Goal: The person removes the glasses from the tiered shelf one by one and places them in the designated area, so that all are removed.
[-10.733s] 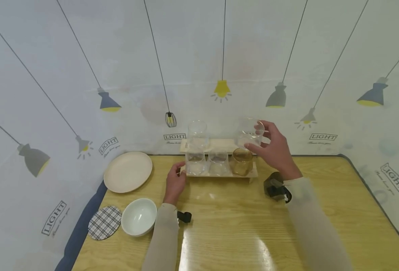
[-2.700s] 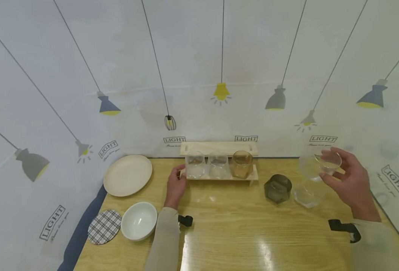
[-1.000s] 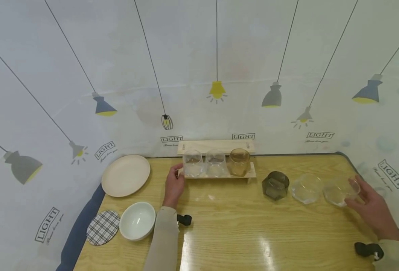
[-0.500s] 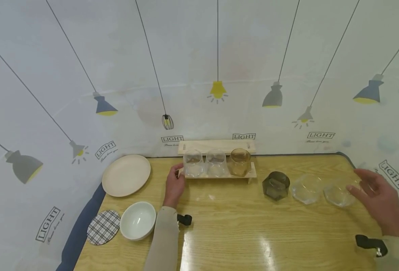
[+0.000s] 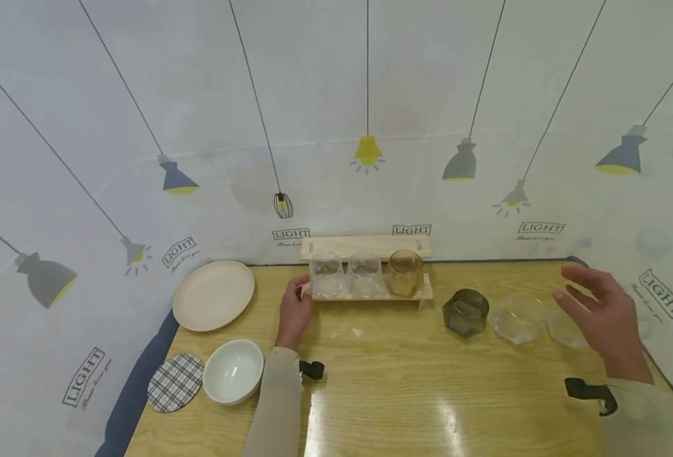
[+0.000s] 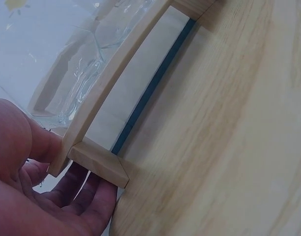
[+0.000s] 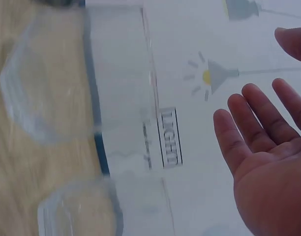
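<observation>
My left hand (image 5: 294, 314) grips the left end of a two-tier wooden rack (image 5: 367, 249); in the left wrist view its thumb and fingers are round the end piece (image 6: 99, 163). On the lower tier stand a clear glass (image 5: 327, 279), a second clear glass (image 5: 365, 279) and an amber glass (image 5: 405, 274). My right hand (image 5: 605, 317) holds nothing, its fingers apart, above the table's right side. It partly covers the rightmost clear glass (image 5: 564, 329). Left of that are another clear glass (image 5: 517, 322) and a dark grey glass (image 5: 465, 314), in a row.
A cream plate (image 5: 213, 296), a white bowl (image 5: 233, 372) and a checked round coaster (image 5: 175, 383) lie on the left side of the wooden table (image 5: 393, 393). Directly behind the rack rises a wall covering (image 5: 336, 114) printed with lamps.
Two clear glasses from the rack's upper tier now stand on the table at right. My right hand has let go of the last one and moved up and left. My left hand stays put.
</observation>
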### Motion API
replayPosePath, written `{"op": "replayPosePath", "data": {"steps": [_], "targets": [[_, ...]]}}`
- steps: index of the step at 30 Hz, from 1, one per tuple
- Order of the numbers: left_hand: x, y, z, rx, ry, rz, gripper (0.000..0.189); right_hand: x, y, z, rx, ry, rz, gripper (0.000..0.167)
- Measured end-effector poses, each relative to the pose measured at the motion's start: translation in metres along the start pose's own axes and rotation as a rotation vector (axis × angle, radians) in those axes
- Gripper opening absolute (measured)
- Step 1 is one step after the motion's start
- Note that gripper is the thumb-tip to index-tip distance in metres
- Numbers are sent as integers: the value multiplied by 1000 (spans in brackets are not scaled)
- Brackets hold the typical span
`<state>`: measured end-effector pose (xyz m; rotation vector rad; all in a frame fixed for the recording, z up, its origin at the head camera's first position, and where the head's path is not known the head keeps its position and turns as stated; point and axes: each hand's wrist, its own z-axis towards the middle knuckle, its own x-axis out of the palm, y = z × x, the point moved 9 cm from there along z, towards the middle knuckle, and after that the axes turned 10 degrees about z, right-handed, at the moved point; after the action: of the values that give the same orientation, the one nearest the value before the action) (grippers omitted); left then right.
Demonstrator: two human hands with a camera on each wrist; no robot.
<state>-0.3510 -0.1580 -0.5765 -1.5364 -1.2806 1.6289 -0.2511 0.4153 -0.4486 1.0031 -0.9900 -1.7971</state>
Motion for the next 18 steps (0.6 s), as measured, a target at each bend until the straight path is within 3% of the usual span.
{"op": "replayPosePath", "data": {"steps": [9, 18], "targets": [[1, 0, -1, 4, 13, -12, 39, 63, 26, 13, -94, 87, 166, 46], [1, 0, -1, 14, 2, -3, 40, 121, 46, 21, -130, 185, 220, 45]]}}
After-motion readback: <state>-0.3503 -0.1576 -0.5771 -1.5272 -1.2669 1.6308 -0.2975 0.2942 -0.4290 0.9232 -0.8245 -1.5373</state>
